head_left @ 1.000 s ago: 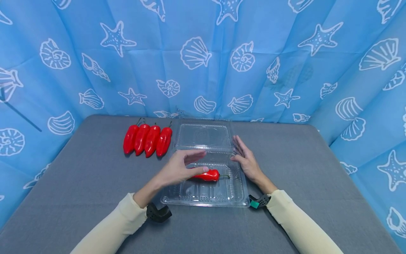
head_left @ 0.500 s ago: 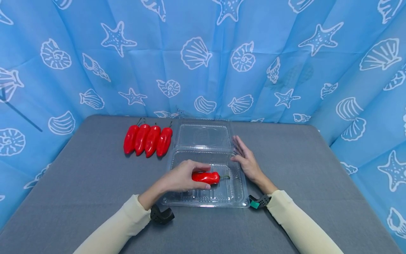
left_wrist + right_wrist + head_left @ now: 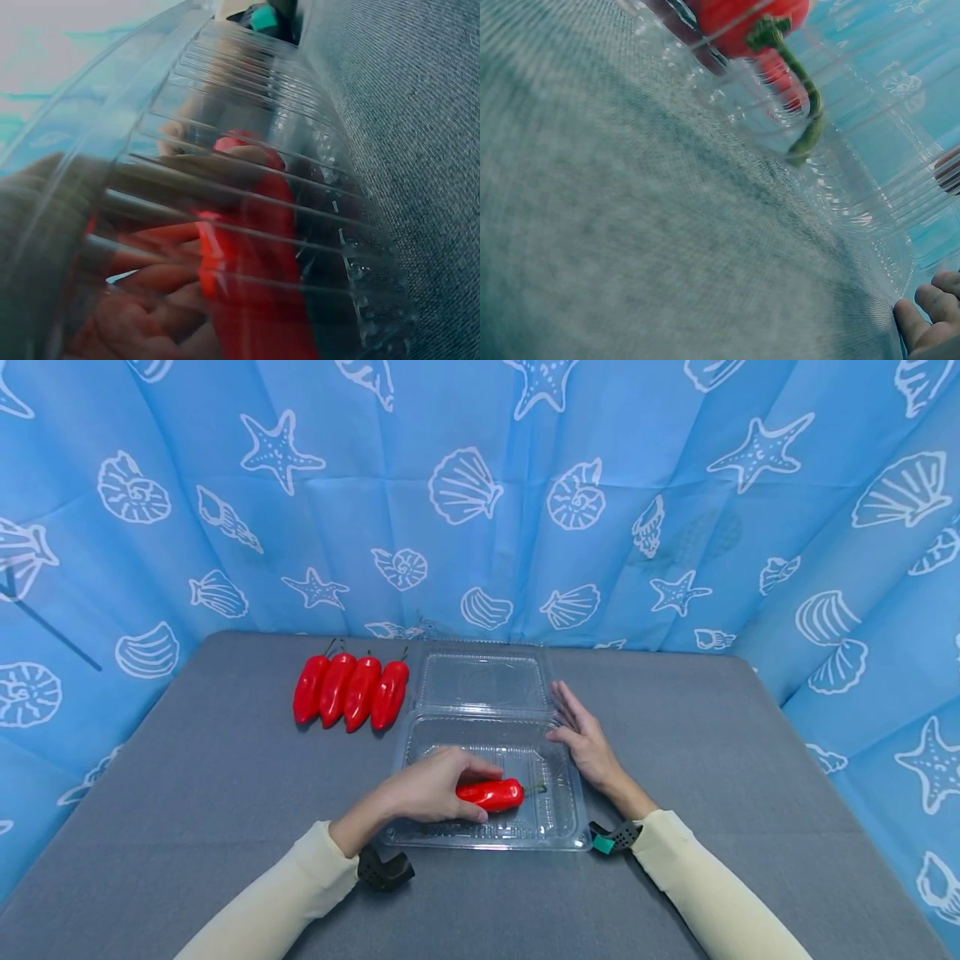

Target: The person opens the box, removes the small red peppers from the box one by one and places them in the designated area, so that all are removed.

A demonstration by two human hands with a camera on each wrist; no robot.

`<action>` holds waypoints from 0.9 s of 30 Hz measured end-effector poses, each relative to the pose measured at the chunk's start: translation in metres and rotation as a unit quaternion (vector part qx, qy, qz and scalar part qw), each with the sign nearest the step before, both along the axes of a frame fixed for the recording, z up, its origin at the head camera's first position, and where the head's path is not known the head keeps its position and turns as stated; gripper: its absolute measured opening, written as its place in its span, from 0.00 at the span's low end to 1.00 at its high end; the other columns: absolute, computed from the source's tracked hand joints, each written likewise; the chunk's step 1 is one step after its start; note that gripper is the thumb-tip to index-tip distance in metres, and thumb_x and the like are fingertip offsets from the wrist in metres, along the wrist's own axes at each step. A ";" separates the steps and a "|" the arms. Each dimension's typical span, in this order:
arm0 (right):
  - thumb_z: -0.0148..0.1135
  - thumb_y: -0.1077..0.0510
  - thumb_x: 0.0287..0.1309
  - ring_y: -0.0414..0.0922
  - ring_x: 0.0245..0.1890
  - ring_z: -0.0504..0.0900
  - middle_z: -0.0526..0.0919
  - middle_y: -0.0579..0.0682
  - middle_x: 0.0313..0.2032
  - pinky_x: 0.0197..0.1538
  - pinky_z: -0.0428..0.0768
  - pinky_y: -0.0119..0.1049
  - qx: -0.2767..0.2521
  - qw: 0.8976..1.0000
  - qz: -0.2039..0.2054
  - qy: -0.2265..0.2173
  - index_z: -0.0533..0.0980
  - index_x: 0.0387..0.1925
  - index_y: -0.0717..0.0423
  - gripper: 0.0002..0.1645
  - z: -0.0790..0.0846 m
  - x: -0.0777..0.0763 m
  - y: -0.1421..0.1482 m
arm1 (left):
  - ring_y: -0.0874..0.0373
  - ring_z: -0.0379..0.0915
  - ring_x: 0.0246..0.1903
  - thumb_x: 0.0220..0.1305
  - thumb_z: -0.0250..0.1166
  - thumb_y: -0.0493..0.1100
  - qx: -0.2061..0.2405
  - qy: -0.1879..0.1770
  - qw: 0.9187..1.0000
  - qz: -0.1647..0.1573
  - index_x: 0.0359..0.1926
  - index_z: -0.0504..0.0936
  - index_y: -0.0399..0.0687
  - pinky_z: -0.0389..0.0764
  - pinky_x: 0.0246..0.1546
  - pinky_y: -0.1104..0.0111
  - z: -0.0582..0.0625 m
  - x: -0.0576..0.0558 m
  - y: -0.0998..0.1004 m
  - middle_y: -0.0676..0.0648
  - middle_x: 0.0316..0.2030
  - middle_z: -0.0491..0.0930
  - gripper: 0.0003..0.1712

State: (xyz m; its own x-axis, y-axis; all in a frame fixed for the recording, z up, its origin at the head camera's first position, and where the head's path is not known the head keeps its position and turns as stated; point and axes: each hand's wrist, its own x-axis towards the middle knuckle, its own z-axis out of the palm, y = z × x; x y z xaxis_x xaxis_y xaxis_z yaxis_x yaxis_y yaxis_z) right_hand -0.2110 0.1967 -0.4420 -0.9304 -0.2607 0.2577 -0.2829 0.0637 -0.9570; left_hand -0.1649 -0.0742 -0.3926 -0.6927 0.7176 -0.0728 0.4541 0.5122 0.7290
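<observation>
My left hand (image 3: pixel 435 785) holds a glossy red chili pepper (image 3: pixel 498 795), thumb on the near side and fingers on the far side. It is low inside a clear plastic clamshell container (image 3: pixel 487 843), the green stem (image 3: pixel 810 97) pointing right. Through the ribbed wall, the left wrist view shows fingers along the pepper (image 3: pixel 259 247). On the container's right edge rests my right hand (image 3: pixel 588 747), its fingers extended along the outside and its thumb over the rim. In the right wrist view, fingertips (image 3: pixel 930 307) show beside the container's far corner.
Several more red chili peppers (image 3: pixel 360 693) lie side by side on the grey cloth table (image 3: pixel 247 777), left of the container. The attached lid (image 3: pixel 480 681) lies open toward the blue shell-print curtain (image 3: pixel 525 568). Both wrists wear black straps.
My left hand has come down around the pepper and drawn it slightly toward me within the container. My right hand stays in place at the container's edge.
</observation>
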 end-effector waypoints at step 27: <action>0.50 0.79 0.56 0.67 0.76 0.49 0.46 0.71 0.76 0.64 0.69 0.23 -0.001 1.000 0.002 0.003 0.41 0.76 0.74 0.49 0.000 0.000 0.001 | 0.47 0.80 0.55 0.58 0.74 0.37 0.245 -0.060 0.960 0.120 0.68 0.76 0.41 0.84 0.51 0.57 0.051 -0.013 -0.048 0.42 0.58 0.81 0.35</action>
